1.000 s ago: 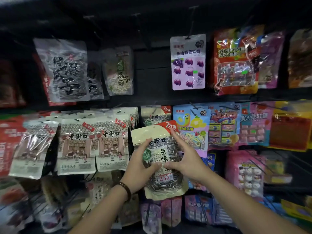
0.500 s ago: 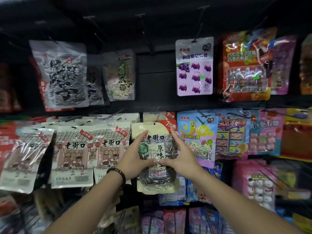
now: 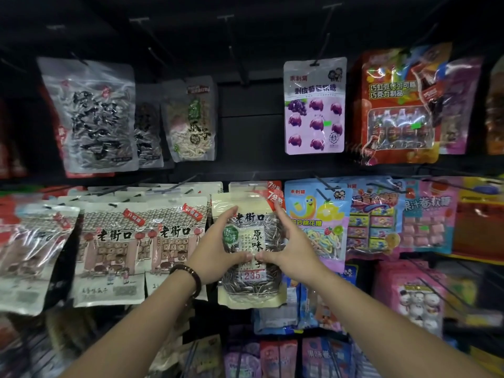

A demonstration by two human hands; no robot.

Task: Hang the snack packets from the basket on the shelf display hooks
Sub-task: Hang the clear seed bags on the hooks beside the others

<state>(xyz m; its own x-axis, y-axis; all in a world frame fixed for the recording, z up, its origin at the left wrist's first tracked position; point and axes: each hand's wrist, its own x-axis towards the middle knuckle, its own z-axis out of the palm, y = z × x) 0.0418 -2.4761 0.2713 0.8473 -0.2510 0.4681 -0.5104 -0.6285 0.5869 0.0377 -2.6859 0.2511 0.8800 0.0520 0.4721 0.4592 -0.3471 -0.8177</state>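
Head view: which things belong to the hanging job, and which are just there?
Job: seed packet, left hand, right hand, matching packets behind it.
Just there: grape candy packet, marshmallow packet, chocolate packet.

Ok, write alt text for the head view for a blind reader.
A left hand and a right hand hold a cream sunflower-seed packet up against the middle row of a dark shop display. A matching packet hangs just behind it, with brown-printed packets to its left and a purple grape-candy packet above right.
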